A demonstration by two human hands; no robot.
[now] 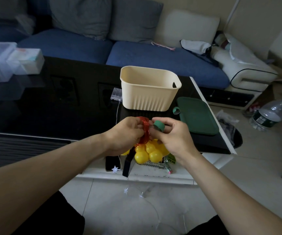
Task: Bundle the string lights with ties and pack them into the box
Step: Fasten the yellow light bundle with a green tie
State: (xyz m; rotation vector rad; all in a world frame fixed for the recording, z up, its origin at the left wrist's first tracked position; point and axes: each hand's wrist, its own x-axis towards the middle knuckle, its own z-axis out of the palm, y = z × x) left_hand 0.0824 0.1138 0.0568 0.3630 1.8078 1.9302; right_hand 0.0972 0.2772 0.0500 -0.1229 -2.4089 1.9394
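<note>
Binding step: coiled red wire of yellow-ball string lights (144,133) pinched between both hands, tie at the ready.

Left hand (123,134) fingers closed around the coil; right hand (170,138) fingertips nipping a green rolled fabric tie (159,125) just right of the coil, yellow plastic balls (151,152) hanging below the fingers. Next, judged: unrolling and wrapping the tie around the coil, then lifting into the empty cream ribbed plastic box (149,92) beyond the fingertips. Spare green tie loop (176,110) right of the box.
</note>
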